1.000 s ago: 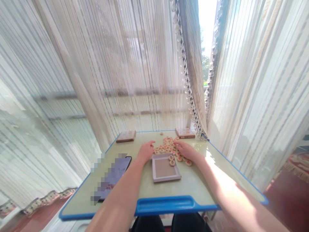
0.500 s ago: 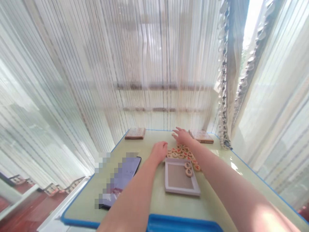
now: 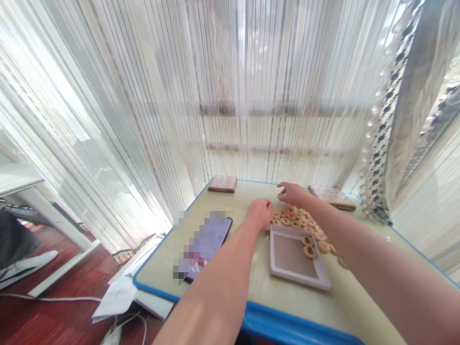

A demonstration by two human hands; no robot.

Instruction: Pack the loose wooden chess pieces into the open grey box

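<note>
My left hand (image 3: 260, 212) rests at the left side of a spread of round wooden Chinese chess pieces (image 3: 295, 223), its fingers curled together; whatever they may hold is hidden. Above the far edge of these pieces is my right hand (image 3: 293, 193), open with fingers apart and nothing visible in it. The pieces bear red or black characters, and my right forearm covers some of them. In front of them lies a shallow white box lid (image 3: 275, 268) with a brown inside. Two black-marked pieces (image 3: 309, 252) lie in its right part.
A phone (image 3: 212, 243), partly pixelated, lies left of my left forearm. Two flat boxes (image 3: 223, 183) (image 3: 332, 197) sit at the far corners of the blue-edged table (image 3: 190, 290). Sheer curtains (image 3: 172, 96) hang behind. On the left, a person's shoe (image 3: 30, 265) shows on the red floor.
The view has swung left and tilted, so the table appears further right. My right hand's fingers have drawn in a little; my left hand stays curled beside the pieces. Both pieces remain in the lid.
</note>
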